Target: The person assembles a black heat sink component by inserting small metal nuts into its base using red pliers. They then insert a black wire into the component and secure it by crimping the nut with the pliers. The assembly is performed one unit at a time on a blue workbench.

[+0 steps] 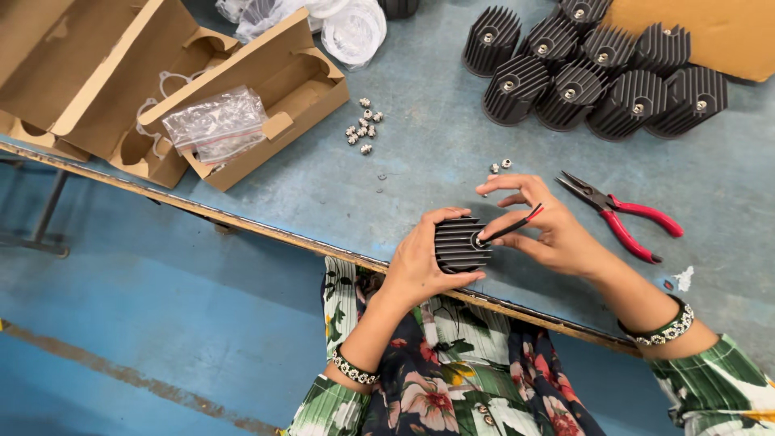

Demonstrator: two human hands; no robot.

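Black finned heatsink (458, 245); red-handled pliers (626, 215); perhaps red-black wire (517, 225).

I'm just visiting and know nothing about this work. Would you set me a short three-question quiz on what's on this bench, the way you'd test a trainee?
1. True or false: the red-handled pliers are in the person's right hand.
2. What does the left hand grip? A) a plastic bag B) a black finned housing C) a cardboard tray
3. Fill in: the black and red wires held by the right hand lead into the ___ of the housing.

Key
1. False: the pliers lie on the blue table, beside the right hand.
2. B
3. centre
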